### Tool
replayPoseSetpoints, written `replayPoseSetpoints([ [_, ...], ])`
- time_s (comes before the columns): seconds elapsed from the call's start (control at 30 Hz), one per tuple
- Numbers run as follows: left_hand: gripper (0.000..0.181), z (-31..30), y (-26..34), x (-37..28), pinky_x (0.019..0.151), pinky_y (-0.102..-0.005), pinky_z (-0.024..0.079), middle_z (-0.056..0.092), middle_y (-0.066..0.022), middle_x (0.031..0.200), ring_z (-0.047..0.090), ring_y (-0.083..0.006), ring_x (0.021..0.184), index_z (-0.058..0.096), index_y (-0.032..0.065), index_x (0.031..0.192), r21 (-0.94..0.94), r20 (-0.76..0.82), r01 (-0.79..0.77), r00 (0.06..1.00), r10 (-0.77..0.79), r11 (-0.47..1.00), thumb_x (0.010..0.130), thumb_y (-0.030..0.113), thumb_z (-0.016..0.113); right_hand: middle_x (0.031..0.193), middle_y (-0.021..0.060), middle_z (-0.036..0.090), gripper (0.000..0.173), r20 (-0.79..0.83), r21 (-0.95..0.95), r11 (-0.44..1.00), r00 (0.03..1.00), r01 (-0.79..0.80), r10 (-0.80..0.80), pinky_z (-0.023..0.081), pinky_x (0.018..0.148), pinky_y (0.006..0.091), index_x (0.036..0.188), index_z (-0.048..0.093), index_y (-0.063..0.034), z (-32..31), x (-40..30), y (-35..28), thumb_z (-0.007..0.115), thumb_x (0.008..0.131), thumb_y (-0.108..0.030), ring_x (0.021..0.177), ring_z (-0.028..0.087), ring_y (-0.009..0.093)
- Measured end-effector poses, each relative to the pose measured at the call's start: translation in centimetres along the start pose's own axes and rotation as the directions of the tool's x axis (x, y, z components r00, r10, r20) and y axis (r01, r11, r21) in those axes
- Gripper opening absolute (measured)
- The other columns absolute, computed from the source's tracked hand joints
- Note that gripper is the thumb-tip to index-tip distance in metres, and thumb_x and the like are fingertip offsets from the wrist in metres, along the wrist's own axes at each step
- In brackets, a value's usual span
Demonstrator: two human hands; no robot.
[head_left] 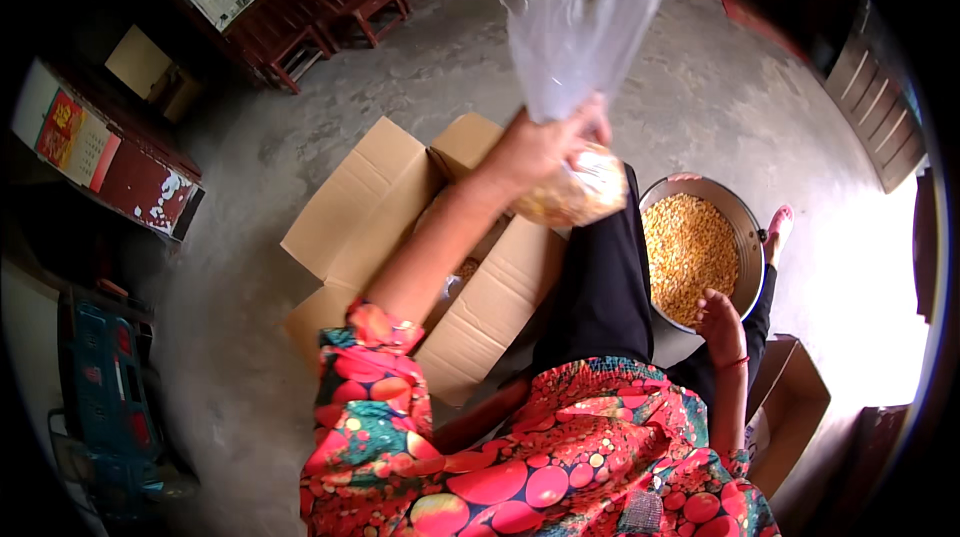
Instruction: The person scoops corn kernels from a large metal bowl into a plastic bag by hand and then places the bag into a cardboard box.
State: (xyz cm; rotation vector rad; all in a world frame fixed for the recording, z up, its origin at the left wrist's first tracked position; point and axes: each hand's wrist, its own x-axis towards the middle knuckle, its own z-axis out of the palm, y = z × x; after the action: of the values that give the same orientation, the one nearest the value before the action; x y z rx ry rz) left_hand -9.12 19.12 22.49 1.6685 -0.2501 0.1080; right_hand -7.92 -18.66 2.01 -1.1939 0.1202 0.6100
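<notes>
My left hand (551, 143) grips the gathered neck of a clear plastic bag (574, 196), whose rounded bottom holds yellow corn kernels. The bag's loose upper part stands up above the fist in two lobes. Beneath the left forearm is an open cardboard box (487, 304) with its flaps spread; part of a bag with kernels shows inside, the rest hidden by the arm. A metal bucket (750, 237) with corn kernels (686, 256) stands at the right, beside my leg. My right hand (721, 319) hovers at the bucket's near rim with its fingers loosely curled, holding nothing visible.
A second open cardboard box (802, 402) stands on the floor at the lower right. Red wooden chairs (345, 4) line the wall at the upper left. A teal item (109, 387) is at the far left. Bright light falls on the concrete floor (442, 49) at the right.
</notes>
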Motion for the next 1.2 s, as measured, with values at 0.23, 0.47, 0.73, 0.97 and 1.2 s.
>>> replayPoseSetpoints([
  [0.23,0.027,-11.6,-0.5,-3.8,0.057,-0.0239,0.041,0.046,0.0027,0.049,0.042,-0.0052,0.047,0.057,0.0055,0.077,0.725,-0.077,0.464,0.790,-0.609,0.509,0.084,0.030,0.049,0.079,-0.0038,0.055,0.020,-0.146,-0.012,0.998,0.987,-0.065,0.063,0.040,0.053,0.0191,0.099,0.051,-0.0126,-3.1,-0.5,1.6,0.041,0.087,-0.026,0.064,0.051,0.007],
  [0.47,0.025,-21.7,-12.0,-14.0,0.056,-0.0286,0.043,0.057,-0.0044,0.067,0.052,-0.0133,0.057,0.058,0.0035,0.078,0.513,-0.342,0.785,0.559,-0.756,0.348,0.078,0.028,0.052,0.078,-0.0016,0.056,0.016,-0.146,-0.027,0.996,0.986,-0.081,0.076,0.040,0.050,0.0176,0.097,0.050,-0.0103,-2.9,-0.1,1.8,0.047,0.084,-0.019,0.058,0.052,0.007],
  [0.73,0.028,-20.4,-14.0,-12.2,0.072,-0.0333,0.045,0.061,-0.0086,0.088,0.056,-0.0180,0.081,0.056,0.0038,0.097,0.762,-0.249,0.572,0.693,-0.676,0.305,0.076,0.023,0.054,0.077,0.0005,0.056,0.017,-0.139,-0.062,0.997,0.989,-0.051,0.042,0.041,0.051,0.0195,0.095,0.052,-0.0085,-3.4,-0.4,2.1,0.051,0.083,-0.021,0.058,0.053,0.009],
  [0.97,0.031,-10.5,-16.8,-11.1,0.054,-0.0319,0.049,0.061,-0.0101,0.081,0.058,-0.0186,0.065,0.056,-0.0016,0.098,0.826,0.087,0.457,0.476,-0.875,0.331,0.070,0.011,0.058,0.077,0.0012,0.057,0.017,-0.147,-0.106,0.992,0.988,-0.070,0.053,0.043,0.053,0.0204,0.095,0.052,-0.0079,-2.8,-0.4,2.2,0.051,0.084,-0.021,0.060,0.055,0.009],
  [1.2,0.013,-7.0,-14.1,-7.5,0.039,-0.0282,0.043,0.058,-0.0101,0.060,0.056,-0.0158,0.047,0.057,-0.0034,0.082,0.832,0.006,0.503,0.412,-0.911,0.233,0.071,0.004,0.055,0.075,0.0028,0.059,0.018,-0.183,-0.256,0.966,0.983,-0.038,-0.010,0.045,0.051,0.0225,0.094,0.055,-0.0070,-3.7,-1.1,2.7,0.051,0.081,-0.018,0.060,0.057,0.012],
])
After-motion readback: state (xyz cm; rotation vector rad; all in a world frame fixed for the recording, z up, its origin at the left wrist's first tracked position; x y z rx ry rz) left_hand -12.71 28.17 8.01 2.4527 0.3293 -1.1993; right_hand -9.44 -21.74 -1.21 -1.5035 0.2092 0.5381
